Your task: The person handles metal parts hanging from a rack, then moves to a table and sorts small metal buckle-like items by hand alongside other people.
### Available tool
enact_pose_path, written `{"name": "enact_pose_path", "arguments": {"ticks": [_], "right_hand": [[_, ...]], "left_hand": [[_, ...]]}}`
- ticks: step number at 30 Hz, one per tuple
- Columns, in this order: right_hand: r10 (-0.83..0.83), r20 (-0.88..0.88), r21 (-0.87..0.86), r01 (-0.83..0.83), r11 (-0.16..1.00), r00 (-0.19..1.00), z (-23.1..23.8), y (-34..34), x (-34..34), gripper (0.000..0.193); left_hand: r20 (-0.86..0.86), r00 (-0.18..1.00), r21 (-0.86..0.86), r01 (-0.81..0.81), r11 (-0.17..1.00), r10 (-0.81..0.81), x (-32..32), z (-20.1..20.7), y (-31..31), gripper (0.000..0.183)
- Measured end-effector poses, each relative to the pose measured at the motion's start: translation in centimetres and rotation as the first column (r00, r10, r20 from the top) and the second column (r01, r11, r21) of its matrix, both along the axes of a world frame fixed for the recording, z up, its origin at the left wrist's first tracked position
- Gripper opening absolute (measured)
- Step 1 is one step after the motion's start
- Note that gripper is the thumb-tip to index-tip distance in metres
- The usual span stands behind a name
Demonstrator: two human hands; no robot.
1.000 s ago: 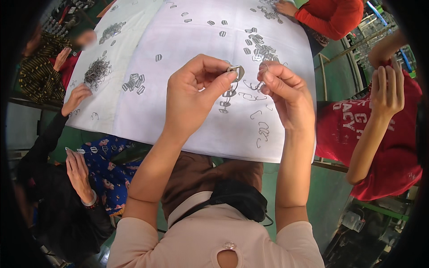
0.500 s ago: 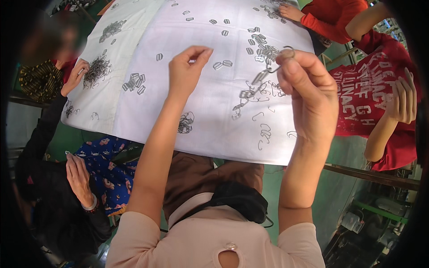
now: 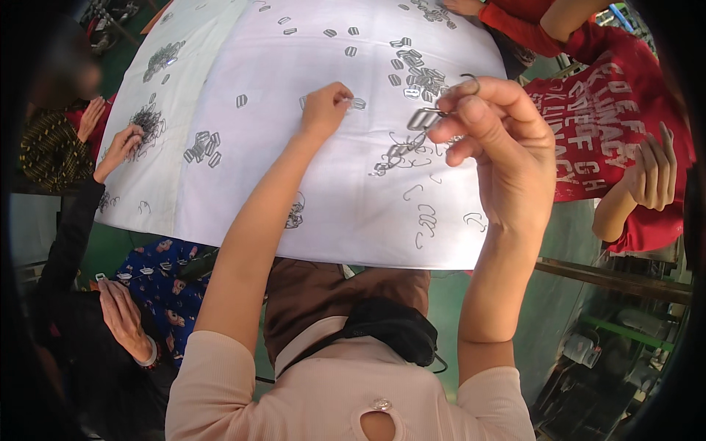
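My right hand (image 3: pixel 507 125) is raised over the table's right side, thumb and fingers pinched on a bent wire hook (image 3: pixel 469 76). A flat slotted metal buckle (image 3: pixel 424 118) hangs at the lower end of this hook, left of my fingertips. My left hand (image 3: pixel 326 112) is down at the middle of the white cloth, its fingers closed at a small flat metal buckle (image 3: pixel 358 104). Those fingertips partly hide what they pinch. Beneath my right hand lie loose wire hooks (image 3: pixel 426 218) and a short chain of joined pieces (image 3: pixel 397 153).
A heap of buckles (image 3: pixel 423 77) lies beyond my right hand, a smaller group (image 3: pixel 202 147) to the left. Dark hooks (image 3: pixel 294 213) lie beside my left forearm. Co-workers' hands (image 3: pixel 118 151) work at the left edge; a person in a red shirt (image 3: pixel 588 132) is at the right.
My left hand has moved forward and down to the buckles on the cloth. My right hand still holds the hook, and its buckle has swung up. The view has shifted slightly.
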State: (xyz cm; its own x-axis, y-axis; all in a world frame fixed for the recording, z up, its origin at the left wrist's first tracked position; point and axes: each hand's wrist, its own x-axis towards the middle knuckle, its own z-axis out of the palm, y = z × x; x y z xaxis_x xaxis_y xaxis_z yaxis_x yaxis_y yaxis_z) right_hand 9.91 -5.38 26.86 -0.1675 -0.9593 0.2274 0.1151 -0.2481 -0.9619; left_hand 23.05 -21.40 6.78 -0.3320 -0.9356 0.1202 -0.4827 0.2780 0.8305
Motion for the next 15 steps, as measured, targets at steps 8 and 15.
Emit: {"name": "enact_pose_path", "arguments": {"ticks": [8,15], "right_hand": [[-0.03,0.022,0.027,0.03,0.999,0.999,-0.6,-0.8,-0.1,0.012],[-0.08,-0.017,-0.023,0.079,0.997,0.997,0.0,-0.3,-0.1,0.009]], "left_hand": [[-0.451,0.874,-0.084,0.159,0.984,-0.18,1.1,18.4,6.1,0.021],[-0.375,0.893,-0.167,0.196,0.966,-0.246,0.9,21.7,9.1,0.017]]}}
